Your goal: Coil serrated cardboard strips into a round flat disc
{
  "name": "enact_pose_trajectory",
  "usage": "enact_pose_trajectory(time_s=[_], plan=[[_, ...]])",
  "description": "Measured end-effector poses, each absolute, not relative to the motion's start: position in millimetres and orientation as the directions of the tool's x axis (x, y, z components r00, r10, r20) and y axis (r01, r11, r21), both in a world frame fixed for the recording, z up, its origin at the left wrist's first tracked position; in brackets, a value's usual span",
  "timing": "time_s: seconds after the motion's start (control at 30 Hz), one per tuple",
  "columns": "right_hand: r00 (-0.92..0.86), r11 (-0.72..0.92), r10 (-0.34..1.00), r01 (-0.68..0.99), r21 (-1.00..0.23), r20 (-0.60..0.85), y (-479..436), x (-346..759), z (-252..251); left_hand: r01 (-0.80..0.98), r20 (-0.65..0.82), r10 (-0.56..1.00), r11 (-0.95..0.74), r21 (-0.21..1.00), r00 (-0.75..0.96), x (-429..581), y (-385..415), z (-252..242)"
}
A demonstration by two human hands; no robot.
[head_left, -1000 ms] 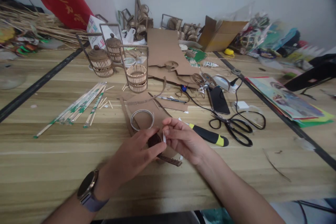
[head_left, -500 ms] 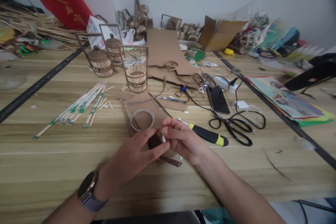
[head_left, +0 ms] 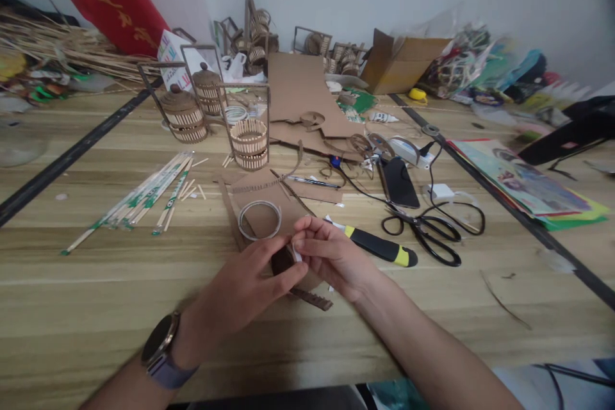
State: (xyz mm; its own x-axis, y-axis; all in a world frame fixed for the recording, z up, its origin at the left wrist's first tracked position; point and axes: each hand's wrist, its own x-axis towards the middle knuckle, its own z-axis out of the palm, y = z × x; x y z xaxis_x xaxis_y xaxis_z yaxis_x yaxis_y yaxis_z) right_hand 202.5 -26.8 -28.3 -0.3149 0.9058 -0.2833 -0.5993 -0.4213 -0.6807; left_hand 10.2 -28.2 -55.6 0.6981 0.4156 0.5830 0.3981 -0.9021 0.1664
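My left hand [head_left: 235, 285], with a watch [head_left: 161, 339] on its wrist, is closed around a dark brown curled cardboard strip [head_left: 282, 261]. The strip's ridged tail [head_left: 314, 299] sticks out below the fingers. Between the thumb and fingers of my right hand [head_left: 336, 259] is a small white strip [head_left: 296, 252], perhaps tape or paper, against the curled cardboard. Both hands meet over a flat cardboard piece [head_left: 262, 195]. A coil of pale cord [head_left: 260, 219] lies just beyond my left fingers. Part of the curl is hidden by my fingers.
Right of my hands lie a utility knife [head_left: 382, 246], black scissors [head_left: 435, 234] and a phone [head_left: 398, 183]. Packed sticks [head_left: 144, 195] lie left. A small slatted bucket [head_left: 249, 143] and lidded ones [head_left: 182, 114] stand behind, near a cardboard box [head_left: 401, 61].
My right fingers and the white strip have shifted slightly left, closer against the curled cardboard. My left hand keeps its hold, and the strip's tail has moved slightly.
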Motion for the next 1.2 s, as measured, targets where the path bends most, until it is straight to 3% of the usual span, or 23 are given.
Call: enact_pose_trajectory(time_s=[0.2,0.33,0.47,0.57,0.67,0.83,0.97,1.2], plan=[[-0.241,-0.276,0.955,-0.495,-0.824,-0.175,-28.7,200.2,-30.2,0.407,0.551,0.466,-0.883,0.236,0.692,10.1,-29.9,-52.0],[-0.218,-0.149,0.974,-0.382,-0.912,-0.068,-30.0,199.6,-32.1,0.412,0.591,0.426,-0.896,0.168,0.685,8.1,-28.0,-52.0],[-0.191,0.016,0.98,-0.163,-0.986,0.047,-31.5,201.8,-31.7,0.433,0.594,0.413,-0.894,0.118,0.691,5.8,-26.8,-61.5],[-0.151,0.117,0.981,-0.031,-0.993,0.12,-31.0,203.9,-32.1,0.429,0.568,0.443,-0.887,0.168,0.694,6.9,-29.3,-60.7],[-0.096,0.155,0.983,-0.03,-0.988,0.157,-29.2,205.1,-33.9,0.399,0.556,0.446,-0.892,0.212,0.702,10.0,-32.6,-50.9],[0.031,0.276,0.961,-0.065,-0.959,0.275,-32.4,206.6,-29.7,0.399,0.554,0.601,-0.798,0.451,0.575,11.2,-31.5,-45.3],[-0.053,0.324,0.945,0.023,-0.946,0.323,-38.4,206.5,-25.0,0.332,0.605,0.599,-0.798,0.503,0.524,9.0,-29.9,-51.0],[-0.199,0.348,0.926,0.111,-0.931,0.322,-36.5,205.0,-29.6,0.412,0.521,0.66,-0.748,0.52,0.541,10.7,-31.6,-49.5]])
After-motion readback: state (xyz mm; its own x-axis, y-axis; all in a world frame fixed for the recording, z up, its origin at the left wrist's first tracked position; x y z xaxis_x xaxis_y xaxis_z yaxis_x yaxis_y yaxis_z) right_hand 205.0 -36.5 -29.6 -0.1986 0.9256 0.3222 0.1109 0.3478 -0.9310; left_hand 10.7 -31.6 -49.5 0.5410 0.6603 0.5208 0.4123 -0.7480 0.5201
